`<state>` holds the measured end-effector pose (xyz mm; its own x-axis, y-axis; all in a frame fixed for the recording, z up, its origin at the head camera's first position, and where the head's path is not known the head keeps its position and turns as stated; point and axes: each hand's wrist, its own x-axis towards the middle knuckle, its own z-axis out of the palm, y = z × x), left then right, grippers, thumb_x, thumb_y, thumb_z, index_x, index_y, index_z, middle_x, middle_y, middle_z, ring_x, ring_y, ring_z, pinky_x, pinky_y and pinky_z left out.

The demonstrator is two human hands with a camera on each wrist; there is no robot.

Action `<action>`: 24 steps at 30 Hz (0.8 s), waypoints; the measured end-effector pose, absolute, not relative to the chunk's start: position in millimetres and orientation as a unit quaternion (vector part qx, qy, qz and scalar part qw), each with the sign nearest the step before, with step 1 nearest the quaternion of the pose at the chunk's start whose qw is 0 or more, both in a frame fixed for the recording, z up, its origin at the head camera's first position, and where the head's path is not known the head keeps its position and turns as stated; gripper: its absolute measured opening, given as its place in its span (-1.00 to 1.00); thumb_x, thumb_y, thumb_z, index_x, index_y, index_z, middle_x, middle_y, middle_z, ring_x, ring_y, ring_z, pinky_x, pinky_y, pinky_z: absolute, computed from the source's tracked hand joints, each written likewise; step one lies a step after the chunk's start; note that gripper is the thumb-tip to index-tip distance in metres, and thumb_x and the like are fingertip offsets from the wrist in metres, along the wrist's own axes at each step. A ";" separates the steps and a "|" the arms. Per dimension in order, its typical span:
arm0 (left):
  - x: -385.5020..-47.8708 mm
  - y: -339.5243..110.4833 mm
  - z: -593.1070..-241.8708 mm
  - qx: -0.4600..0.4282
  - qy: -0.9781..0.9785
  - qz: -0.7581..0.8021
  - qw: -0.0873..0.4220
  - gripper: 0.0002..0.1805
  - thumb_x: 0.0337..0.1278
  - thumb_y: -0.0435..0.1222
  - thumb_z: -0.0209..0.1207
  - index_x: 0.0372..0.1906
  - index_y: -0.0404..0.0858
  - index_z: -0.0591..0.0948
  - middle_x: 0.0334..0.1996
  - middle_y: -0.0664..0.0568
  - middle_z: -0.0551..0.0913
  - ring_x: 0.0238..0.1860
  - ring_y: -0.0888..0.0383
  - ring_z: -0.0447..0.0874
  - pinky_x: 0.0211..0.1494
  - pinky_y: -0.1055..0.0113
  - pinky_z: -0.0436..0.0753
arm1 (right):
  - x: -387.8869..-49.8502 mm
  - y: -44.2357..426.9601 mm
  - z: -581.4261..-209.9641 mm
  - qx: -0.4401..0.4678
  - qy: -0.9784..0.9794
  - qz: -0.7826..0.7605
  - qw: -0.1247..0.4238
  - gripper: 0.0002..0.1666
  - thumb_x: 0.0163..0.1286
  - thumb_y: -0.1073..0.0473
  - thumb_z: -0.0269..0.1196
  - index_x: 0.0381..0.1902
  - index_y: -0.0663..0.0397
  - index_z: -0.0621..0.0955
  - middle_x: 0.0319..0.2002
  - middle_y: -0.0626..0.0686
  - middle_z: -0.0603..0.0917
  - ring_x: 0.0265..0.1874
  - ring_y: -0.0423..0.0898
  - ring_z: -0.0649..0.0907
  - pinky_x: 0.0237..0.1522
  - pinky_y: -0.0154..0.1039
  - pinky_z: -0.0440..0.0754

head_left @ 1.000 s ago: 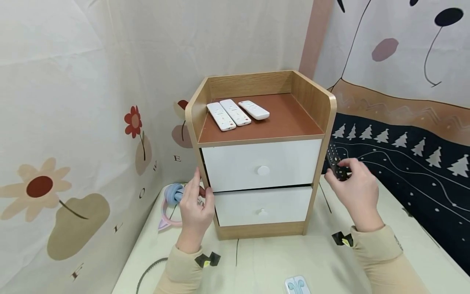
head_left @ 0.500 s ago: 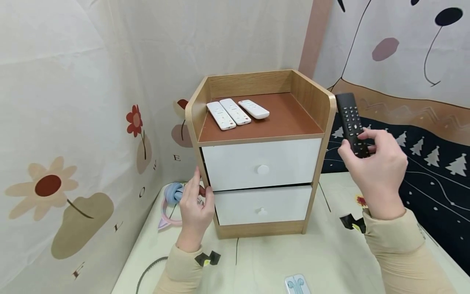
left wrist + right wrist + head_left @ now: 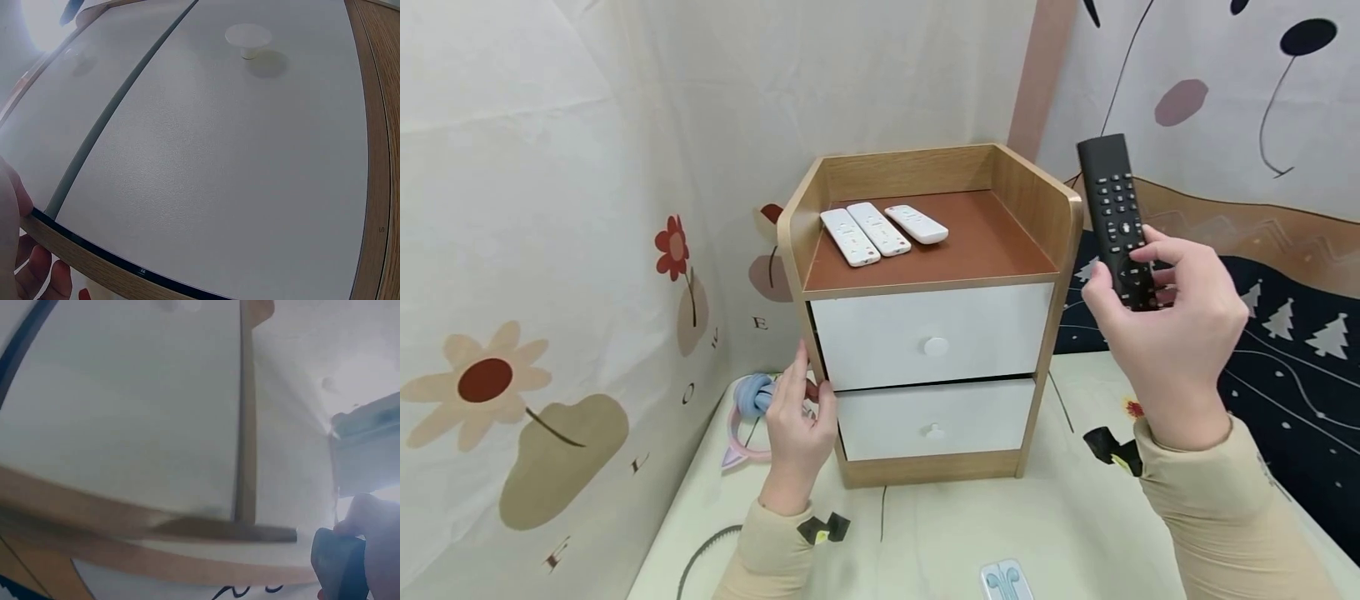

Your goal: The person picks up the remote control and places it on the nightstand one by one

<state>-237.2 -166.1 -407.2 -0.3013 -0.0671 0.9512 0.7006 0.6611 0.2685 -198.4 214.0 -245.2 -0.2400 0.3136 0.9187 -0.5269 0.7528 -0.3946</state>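
A small two-drawer cabinet (image 3: 925, 467) with wood edges and white drawer fronts stands on the table. My left hand (image 3: 799, 425) holds its left side edge; in the left wrist view the thumb is at the front and the fingers (image 3: 39, 269) bend behind the side panel. To the right of the cabinet, my right hand (image 3: 1180, 325) grips the lower end of a black remote control (image 3: 1112, 200), raised upright with its buttons showing. That remote (image 3: 337, 569) is partly seen in the right wrist view. Three white remotes (image 3: 874, 229) lie on the cabinet's brown top.
Raised wood walls (image 3: 917, 171) edge the cabinet top at the back and sides. A pink and blue ring-shaped item (image 3: 748, 417) lies left of the cabinet. A small case with an earphone picture (image 3: 1006, 579) lies at the table's front. Printed cloth hangs behind.
My right hand has lifted the black remote from low beside the cabinet to above its top's height, tilting it more upright. The left hand has stayed at the cabinet's edge.
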 end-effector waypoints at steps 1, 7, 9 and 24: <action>-236.9 -166.2 -407.3 -0.217 -0.727 -0.351 0.549 -0.31 0.27 -0.50 0.19 0.53 -0.51 0.49 -0.21 -0.25 0.71 -0.39 0.03 0.55 -0.22 0.30 0.52 | -197.8 209.8 -243.9 0.084 -0.706 0.345 0.612 -0.46 0.33 -0.03 0.38 -0.11 0.45 0.73 0.17 0.11 0.86 -0.21 -0.35 0.65 -0.14 -0.62 0.42; -235.4 -167.7 -408.7 -0.211 -0.735 -0.351 0.541 -0.31 0.28 -0.50 0.20 0.54 -0.51 0.48 -0.23 -0.25 0.70 -0.39 0.02 0.55 -0.20 0.27 0.53 | -197.0 184.8 -238.5 0.129 -0.715 0.330 0.603 -0.52 0.31 0.01 0.41 -0.14 0.41 0.73 0.15 0.15 0.87 -0.25 0.28 0.72 -0.13 -0.61 0.38; -234.8 -168.2 -409.3 -0.207 -0.739 -0.354 0.535 -0.31 0.29 -0.50 0.19 0.54 -0.50 0.48 -0.21 -0.25 0.71 -0.38 0.02 0.56 -0.19 0.27 0.53 | -197.5 177.5 -236.6 0.136 -0.726 0.314 0.597 -0.55 0.31 0.02 0.41 -0.15 0.39 0.73 0.14 0.15 0.87 -0.25 0.29 0.73 -0.18 -0.47 0.44; -235.8 -167.6 -408.6 -0.215 -0.731 -0.348 0.546 -0.30 0.30 -0.47 0.20 0.56 -0.47 0.47 -0.22 -0.27 0.69 -0.37 0.02 0.55 -0.20 0.30 0.52 | -200.8 143.1 -204.7 0.095 -0.861 0.211 0.453 -0.70 0.33 -0.01 0.39 -0.20 0.12 0.69 -0.42 0.23 0.77 -0.45 0.20 0.60 -0.43 0.13 0.50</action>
<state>-235.8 -167.6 -408.6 -0.3110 -0.0656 0.9482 0.6949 0.6649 0.2739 -200.8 143.1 -204.7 -0.5720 0.0269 0.8198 -0.3552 0.8928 -0.2771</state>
